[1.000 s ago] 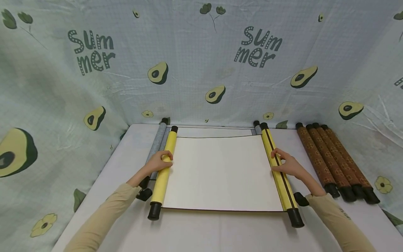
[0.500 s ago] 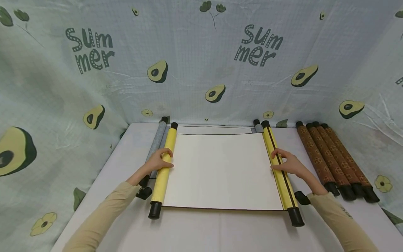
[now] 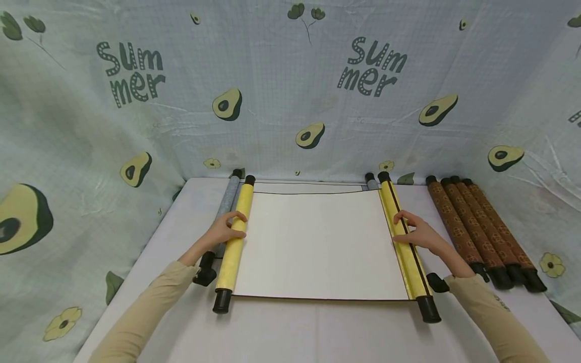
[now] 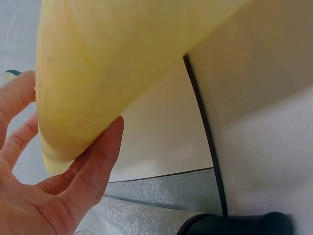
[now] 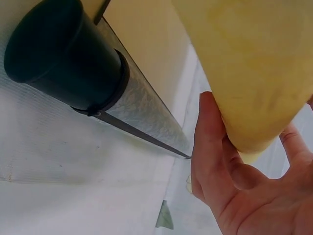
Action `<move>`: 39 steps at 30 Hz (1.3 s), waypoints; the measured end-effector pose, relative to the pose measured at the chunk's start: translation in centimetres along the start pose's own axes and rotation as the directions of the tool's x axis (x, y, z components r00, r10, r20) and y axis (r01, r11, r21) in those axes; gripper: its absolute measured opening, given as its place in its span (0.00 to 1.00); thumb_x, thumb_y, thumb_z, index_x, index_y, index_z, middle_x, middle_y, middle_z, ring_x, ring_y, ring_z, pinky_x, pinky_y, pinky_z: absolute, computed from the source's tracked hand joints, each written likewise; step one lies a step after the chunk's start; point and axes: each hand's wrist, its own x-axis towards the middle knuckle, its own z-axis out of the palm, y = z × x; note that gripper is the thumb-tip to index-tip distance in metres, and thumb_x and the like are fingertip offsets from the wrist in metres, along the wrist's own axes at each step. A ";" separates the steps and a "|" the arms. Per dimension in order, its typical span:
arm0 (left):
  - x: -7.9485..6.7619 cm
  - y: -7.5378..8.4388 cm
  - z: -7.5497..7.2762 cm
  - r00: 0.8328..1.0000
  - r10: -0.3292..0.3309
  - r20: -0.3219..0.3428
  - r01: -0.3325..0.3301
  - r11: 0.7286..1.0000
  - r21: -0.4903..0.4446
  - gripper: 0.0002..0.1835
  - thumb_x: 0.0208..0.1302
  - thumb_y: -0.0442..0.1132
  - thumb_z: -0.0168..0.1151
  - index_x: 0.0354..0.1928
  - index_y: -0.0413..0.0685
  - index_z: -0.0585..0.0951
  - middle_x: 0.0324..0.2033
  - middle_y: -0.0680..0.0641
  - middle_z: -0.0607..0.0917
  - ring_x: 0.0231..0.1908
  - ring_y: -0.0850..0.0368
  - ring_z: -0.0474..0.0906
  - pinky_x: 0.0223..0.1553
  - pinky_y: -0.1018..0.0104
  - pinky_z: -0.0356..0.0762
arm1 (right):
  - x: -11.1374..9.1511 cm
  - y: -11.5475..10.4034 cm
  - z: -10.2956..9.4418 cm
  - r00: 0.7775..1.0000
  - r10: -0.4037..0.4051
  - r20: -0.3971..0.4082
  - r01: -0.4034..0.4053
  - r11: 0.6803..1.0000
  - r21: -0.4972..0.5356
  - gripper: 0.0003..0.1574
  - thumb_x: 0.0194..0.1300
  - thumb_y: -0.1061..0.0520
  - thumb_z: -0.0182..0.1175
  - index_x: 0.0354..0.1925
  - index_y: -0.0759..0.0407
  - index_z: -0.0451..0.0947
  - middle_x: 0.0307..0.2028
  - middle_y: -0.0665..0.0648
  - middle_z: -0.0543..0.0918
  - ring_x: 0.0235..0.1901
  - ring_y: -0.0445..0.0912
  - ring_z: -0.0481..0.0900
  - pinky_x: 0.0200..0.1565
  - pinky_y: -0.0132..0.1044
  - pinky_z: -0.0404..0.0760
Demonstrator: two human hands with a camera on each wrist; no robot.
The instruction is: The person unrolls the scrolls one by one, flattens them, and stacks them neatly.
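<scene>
Yellow scroll point(image 3: 315, 244): 2 black-capped cylinders point(image 3: 233, 252), smooth white sheet point(image 3: 313, 237) between

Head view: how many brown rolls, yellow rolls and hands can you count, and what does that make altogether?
Brown rolls: 4, lying side by side
Yellow rolls: 2, one at each side of the white sheet
Hands: 2, each with its grip on a yellow roll
Total: 8

We can't see part of the gray roll point(image 3: 228, 195) behind the left hand point(image 3: 222, 230). The big paper point(image 3: 317, 242) between the hands hides most of the sheet point(image 3: 308, 187) under it. Wrist views chop off both yellow rolls point(image 3: 233, 252). Marks on the sleeve point(image 3: 495, 315) below the right hand point(image 3: 422, 236) are too tiny for us.
</scene>
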 end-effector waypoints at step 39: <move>0.5 -0.6 -1.4 1.000 0.008 -0.008 -0.008 0.999 0.043 0.14 0.51 0.32 0.61 0.41 0.37 0.74 0.21 0.43 0.73 0.18 0.58 0.67 0.21 0.68 0.68 | 0.2 0.7 -1.5 0.994 0.111 0.018 -0.111 0.992 0.052 0.28 0.50 0.55 0.65 0.42 0.60 0.59 0.45 0.68 0.64 0.34 0.51 0.71 0.30 0.37 0.74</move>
